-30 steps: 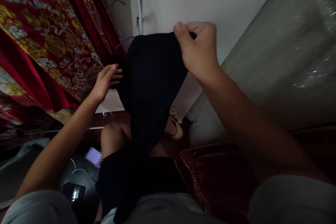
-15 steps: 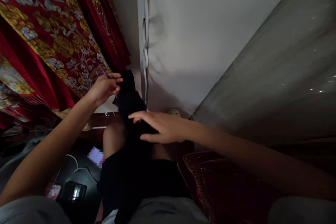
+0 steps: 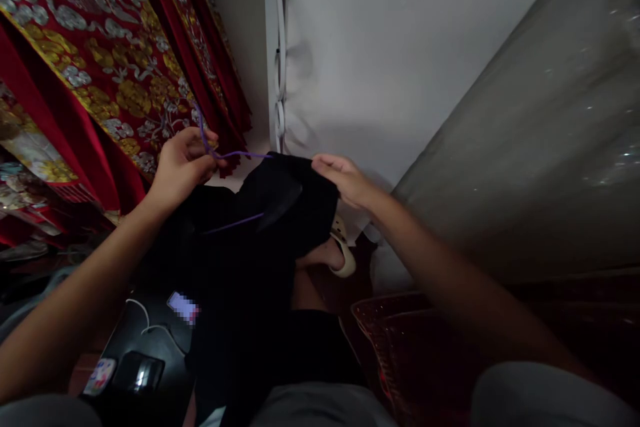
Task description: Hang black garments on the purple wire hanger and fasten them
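Observation:
A large piece of black cloth (image 3: 310,203) lies over my lap and is raised in front of me. My right hand (image 3: 345,180) pinches its upper right edge between thumb and fingers. At the left, my left hand (image 3: 186,161) is closed on a thin purple cord (image 3: 245,154). One stretch of the cord runs from those fingers to the cloth's top edge, and another end sticks up above the hand. A further purple line (image 3: 235,223) crosses the cloth lower down. Whether both are one cord I cannot tell.
Red curtains (image 3: 135,73) with gold and silver embroidery hang at the left. A white wall (image 3: 400,33) stands ahead. On a dark table (image 3: 173,370) lie a phone (image 3: 183,307), a white cable (image 3: 147,317) and a black case (image 3: 139,372). A cream clog (image 3: 345,263) is on my foot.
My right hand has moved forward and taken hold of the cloth, which is now lifted and spread to the right. The purple cord now stretches from my left hand to the cloth.

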Action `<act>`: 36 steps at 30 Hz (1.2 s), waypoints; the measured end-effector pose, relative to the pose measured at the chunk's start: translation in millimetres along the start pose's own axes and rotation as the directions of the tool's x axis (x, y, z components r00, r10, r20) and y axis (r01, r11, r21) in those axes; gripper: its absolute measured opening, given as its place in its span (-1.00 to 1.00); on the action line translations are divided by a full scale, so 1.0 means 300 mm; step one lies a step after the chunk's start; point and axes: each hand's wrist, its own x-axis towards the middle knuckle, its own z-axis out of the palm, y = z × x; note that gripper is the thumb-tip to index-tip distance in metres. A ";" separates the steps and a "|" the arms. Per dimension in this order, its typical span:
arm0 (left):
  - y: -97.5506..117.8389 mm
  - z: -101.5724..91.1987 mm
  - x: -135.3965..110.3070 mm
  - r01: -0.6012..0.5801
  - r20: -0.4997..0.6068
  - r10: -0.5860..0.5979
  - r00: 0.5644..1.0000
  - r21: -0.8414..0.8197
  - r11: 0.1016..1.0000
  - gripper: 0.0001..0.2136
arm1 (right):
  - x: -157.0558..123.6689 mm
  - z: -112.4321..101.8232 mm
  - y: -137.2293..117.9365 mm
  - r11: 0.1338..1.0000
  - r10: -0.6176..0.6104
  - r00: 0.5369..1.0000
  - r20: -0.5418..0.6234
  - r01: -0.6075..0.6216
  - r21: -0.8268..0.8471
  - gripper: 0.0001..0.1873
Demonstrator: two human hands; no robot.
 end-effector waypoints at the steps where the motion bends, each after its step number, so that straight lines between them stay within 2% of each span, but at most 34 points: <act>1: -0.009 0.004 0.009 -0.057 -0.067 0.058 0.996 0.007 0.998 -0.67 | -0.006 -0.002 -0.014 0.998 -0.019 0.994 -0.103 0.024 0.052 -0.46; 3: -0.018 0.011 0.005 -0.214 -0.192 0.229 0.954 0.097 0.972 -0.62 | -0.014 -0.030 -0.043 0.990 -0.073 0.946 -0.316 0.107 0.094 -0.48; 4: -0.017 0.015 -0.009 -0.294 -0.235 0.332 0.913 0.184 0.938 -0.62 | -0.017 -0.053 -0.058 0.983 -0.105 0.907 -0.408 0.156 0.093 -0.50; 6: -0.014 0.027 -0.054 -0.405 -0.231 0.513 0.827 0.389 0.828 -0.64 | -0.023 -0.108 -0.080 0.965 -0.165 0.813 -0.558 0.250 0.079 -0.56; 7: -0.015 0.037 -0.081 -0.439 -0.166 0.568 0.807 0.474 0.763 -0.66 | -0.026 -0.135 -0.087 0.954 -0.185 0.763 -0.620 0.291 0.074 -0.60; 8: -0.020 0.051 -0.106 -0.470 -0.064 0.587 0.807 0.531 0.705 -0.67 | -0.027 -0.160 -0.090 0.945 -0.195 0.722 -0.663 0.320 0.071 -0.64; 9: -0.030 0.070 -0.127 -0.497 0.058 0.567 0.822 0.561 0.662 -0.66 | -0.026 -0.180 -0.090 0.940 -0.199 0.695 -0.690 0.336 0.067 -0.67; 11: -0.060 0.120 -0.150 -0.527 0.296 0.441 0.847 0.573 0.628 -0.59 | -0.018 -0.202 -0.083 0.941 -0.193 0.671 -0.716 0.334 0.059 -0.69; 13: -0.102 0.180 -0.148 -0.513 0.435 0.293 0.852 0.576 0.637 -0.47 | -0.005 -0.199 -0.078 0.949 -0.182 0.678 -0.712 0.310 0.053 -0.67; 16: -0.165 0.259 -0.125 -0.394 0.448 0.104 0.888 0.624 0.675 -0.36 | 0.002 -0.175 -0.084 0.963 -0.194 0.735 -0.650 0.269 0.017 -0.63; 18: -0.199 0.291 -0.123 -0.293 0.395 0.000 0.919 0.681 0.671 -0.47 | -0.011 -0.169 -0.093 0.970 -0.199 0.780 -0.593 0.243 -0.006 -0.62; 20: -0.224 0.308 -0.147 -0.242 0.364 -0.049 0.930 0.709 0.663 -0.65 | -0.034 -0.183 -0.097 0.977 -0.168 0.795 -0.583 0.214 0.012 -0.61; 22: -0.240 0.320 -0.200 -0.239 0.376 -0.043 0.926 0.668 0.705 -0.74 | -0.057 -0.209 -0.095 0.984 -0.141 0.783 -0.606 0.177 0.000 -0.60; 23: -0.245 0.327 -0.235 -0.230 0.380 -0.035 0.924 0.627 0.744 -0.76 | -0.067 -0.220 -0.091 0.986 -0.158 0.761 -0.629 0.151 -0.065 -0.62; 24: -0.249 0.337 -0.272 -0.209 0.372 -0.027 0.928 0.578 0.789 -0.78 | -0.077 -0.225 -0.088 0.977 -0.206 0.733 -0.648 0.121 -0.173 -0.65; 26: -0.255 0.364 -0.345 -0.137 0.307 -0.015 0.952 0.470 0.872 -0.85 | -0.099 -0.206 -0.081 0.897 -0.359 0.674 -0.645 0.058 -0.439 -0.70; 28: -0.259 0.401 -0.405 -0.076 0.231 -0.010 0.973 0.359 0.930 -0.92 | -0.134 -0.135 -0.072 0.794 -0.485 0.643 -0.593 0.040 -0.607 -0.62; 30: -0.259 0.449 -0.447 -0.035 0.172 -0.009 0.985 0.250 0.968 -0.93 | -0.187 -0.019 -0.051 0.778 -0.513 0.672 -0.534 0.100 -0.621 -0.64; 32: -0.255 0.510 -0.478 0.031 0.097 -0.044 0.994 0.133 0.991 -0.86 | -0.258 0.117 -0.008 0.838 -0.450 0.756 -0.475 0.172 -0.518 -0.71; 33: -0.252 0.544 -0.493 0.079 0.038 -0.081 0.996 0.055 0.995 -0.74 | -0.298 0.183 0.021 0.883 -0.380 0.814 -0.439 0.180 -0.433 -0.72; 34: -0.249 0.580 -0.509 0.131 -0.029 -0.132 0.991 -0.038 0.991 -0.59 | -0.337 0.241 0.054 0.926 -0.293 0.872 -0.393 0.156 -0.342 -0.70; 35: -0.245 0.616 -0.526 0.178 -0.100 -0.192 0.976 -0.140 0.974 -0.45 | -0.375 0.289 0.089 0.956 -0.212 0.910 -0.357 0.118 -0.267 -0.68; 36: -0.243 0.649 -0.545 0.211 -0.169 -0.256 0.952 -0.242 0.947 -0.35 | -0.409 0.325 0.124 0.973 -0.154 0.928 -0.340 0.082 -0.215 -0.68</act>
